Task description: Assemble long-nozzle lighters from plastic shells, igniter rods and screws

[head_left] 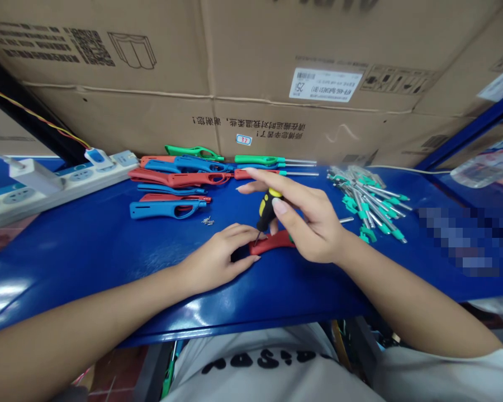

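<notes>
A red lighter body (272, 242) lies on the blue tabletop in front of me. My left hand (230, 251) pinches its left end between thumb and fingers. In my right hand (310, 220) is a short black and yellow screwdriver (266, 212), tilted, its tip down at the lighter's left end. Part of the lighter is hidden behind the right hand. A small pile of screws (208, 221) sits just beyond the left hand. Red, blue, orange and green lighter casings (167, 210) are stacked behind it, and a few lighters with metal tubes (297, 173) lie beyond my right hand.
At the right is a heap of metal tubes with teal parts (373, 206). A white power strip (75, 181) with plugs runs along the left. Large cardboard boxes (251, 67) stand along the back edge. A clear plastic bottle (482, 167) is at the far right.
</notes>
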Tool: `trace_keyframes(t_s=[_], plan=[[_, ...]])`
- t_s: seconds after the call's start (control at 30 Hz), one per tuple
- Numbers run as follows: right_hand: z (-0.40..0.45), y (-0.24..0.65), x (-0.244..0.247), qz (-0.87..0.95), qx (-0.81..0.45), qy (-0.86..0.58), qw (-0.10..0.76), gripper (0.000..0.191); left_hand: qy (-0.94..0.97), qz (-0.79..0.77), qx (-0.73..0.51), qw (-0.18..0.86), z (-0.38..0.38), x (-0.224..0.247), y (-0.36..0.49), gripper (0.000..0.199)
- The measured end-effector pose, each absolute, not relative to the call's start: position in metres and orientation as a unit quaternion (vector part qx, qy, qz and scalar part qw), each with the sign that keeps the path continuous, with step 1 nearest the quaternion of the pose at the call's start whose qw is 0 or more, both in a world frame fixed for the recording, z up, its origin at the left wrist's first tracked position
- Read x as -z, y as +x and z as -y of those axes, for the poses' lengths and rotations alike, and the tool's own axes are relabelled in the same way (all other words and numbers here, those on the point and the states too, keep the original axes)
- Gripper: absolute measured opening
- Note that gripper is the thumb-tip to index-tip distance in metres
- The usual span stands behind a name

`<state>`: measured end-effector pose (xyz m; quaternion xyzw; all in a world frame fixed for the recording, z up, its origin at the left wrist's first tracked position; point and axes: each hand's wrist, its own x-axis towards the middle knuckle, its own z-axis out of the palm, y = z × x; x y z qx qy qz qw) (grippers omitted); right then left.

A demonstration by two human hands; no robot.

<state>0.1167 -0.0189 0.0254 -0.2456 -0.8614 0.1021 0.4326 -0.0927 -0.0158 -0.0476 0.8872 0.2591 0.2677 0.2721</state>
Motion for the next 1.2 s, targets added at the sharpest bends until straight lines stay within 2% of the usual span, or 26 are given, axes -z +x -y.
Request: trace_keyframes(t_s=[0.1, 0.27, 0.33, 0.4, 0.47, 0.53, 0.97, 1.2], plan=[[0.016, 0.117, -0.024, 0.852, -0.094, -0.262, 0.443, 0.032, 0.888, -0.258, -0.263, 0.277, 0.016, 0.047, -0.093, 0.031], [0.014, 0.124, -0.018, 0.851, 0.106, -0.279, 0.433, 0.038, 0.891, -0.263, -0.260, 0.264, 0.015, 0.048, -0.094, 0.032], [0.015, 0.124, -0.019, 0.857, 0.071, -0.265, 0.436, 0.038, 0.891, -0.265, -0.261, 0.260, 0.015, 0.048, -0.094, 0.027], [0.016, 0.122, -0.022, 0.865, -0.027, -0.245, 0.438, 0.040, 0.892, -0.267, -0.257, 0.260, 0.015, 0.048, -0.094, 0.026], [0.016, 0.118, -0.026, 0.863, -0.105, -0.225, 0.441, 0.036, 0.892, -0.267, -0.257, 0.260, 0.015, 0.048, -0.094, 0.027], [0.016, 0.116, -0.028, 0.855, -0.125, -0.215, 0.454, 0.029, 0.891, -0.267, -0.262, 0.259, 0.014, 0.048, -0.095, 0.026], [0.023, 0.107, -0.021, 0.859, 0.064, -0.231, 0.453, 0.028, 0.883, -0.273, -0.266, 0.274, 0.012, 0.052, -0.096, 0.018], [0.023, 0.104, -0.019, 0.848, 0.063, -0.260, 0.458, 0.027, 0.884, -0.277, -0.258, 0.274, 0.011, 0.052, -0.095, 0.019]])
